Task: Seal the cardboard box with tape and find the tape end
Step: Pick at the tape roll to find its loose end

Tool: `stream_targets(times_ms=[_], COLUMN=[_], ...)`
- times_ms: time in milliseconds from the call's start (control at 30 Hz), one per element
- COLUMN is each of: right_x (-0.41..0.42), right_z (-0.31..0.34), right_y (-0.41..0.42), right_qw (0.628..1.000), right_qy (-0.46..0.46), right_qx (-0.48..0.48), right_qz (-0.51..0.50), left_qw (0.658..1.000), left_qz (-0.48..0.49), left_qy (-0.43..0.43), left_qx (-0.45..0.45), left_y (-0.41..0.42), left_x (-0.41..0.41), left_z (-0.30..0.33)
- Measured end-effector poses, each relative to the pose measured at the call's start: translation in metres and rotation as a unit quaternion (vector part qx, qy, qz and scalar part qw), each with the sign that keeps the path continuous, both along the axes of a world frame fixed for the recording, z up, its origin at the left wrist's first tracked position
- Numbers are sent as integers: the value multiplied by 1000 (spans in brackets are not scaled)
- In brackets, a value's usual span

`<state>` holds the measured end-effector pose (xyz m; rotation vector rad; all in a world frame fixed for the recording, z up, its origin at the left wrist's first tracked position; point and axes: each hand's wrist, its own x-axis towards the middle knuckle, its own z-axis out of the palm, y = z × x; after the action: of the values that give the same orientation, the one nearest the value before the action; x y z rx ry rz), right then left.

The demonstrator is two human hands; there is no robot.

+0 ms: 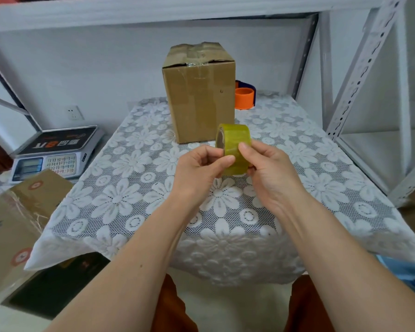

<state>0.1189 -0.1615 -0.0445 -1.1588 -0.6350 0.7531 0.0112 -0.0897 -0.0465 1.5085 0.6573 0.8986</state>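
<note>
A roll of yellowish clear tape (235,142) is held upright above the table, between both hands. My left hand (199,171) pinches its near left edge with thumb and forefinger. My right hand (271,168) grips the right side, thumb pressed on the outer face. Behind the roll stands a brown cardboard box (199,97), its top flaps closed with clear tape over the seam and running down its front. No loose tape end shows on the roll.
The table carries a white lace floral cloth (153,188). An orange tape dispenser (244,95) sits behind the box at right. A weighing scale (55,152) and another carton (17,224) lie at left. White metal shelving (369,68) frames the right side and top.
</note>
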Motion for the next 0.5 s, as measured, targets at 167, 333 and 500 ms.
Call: stream_targets(times_ms=[167, 333, 500], right_x=[2, -1, 1], right_z=[0, 1, 0], right_y=[1, 1, 2], right_qw=[999, 999, 1000], right_qy=[-36, 24, -11], right_qx=[-8, -3, -11], right_qz=[21, -24, 5], left_qw=[1000, 1000, 999], left_qz=[14, 1, 16], left_qy=[-14, -13, -21], left_qx=[-9, -14, -26], left_y=[5, 3, 6], left_x=[-1, 1, 1], left_z=[0, -1, -1])
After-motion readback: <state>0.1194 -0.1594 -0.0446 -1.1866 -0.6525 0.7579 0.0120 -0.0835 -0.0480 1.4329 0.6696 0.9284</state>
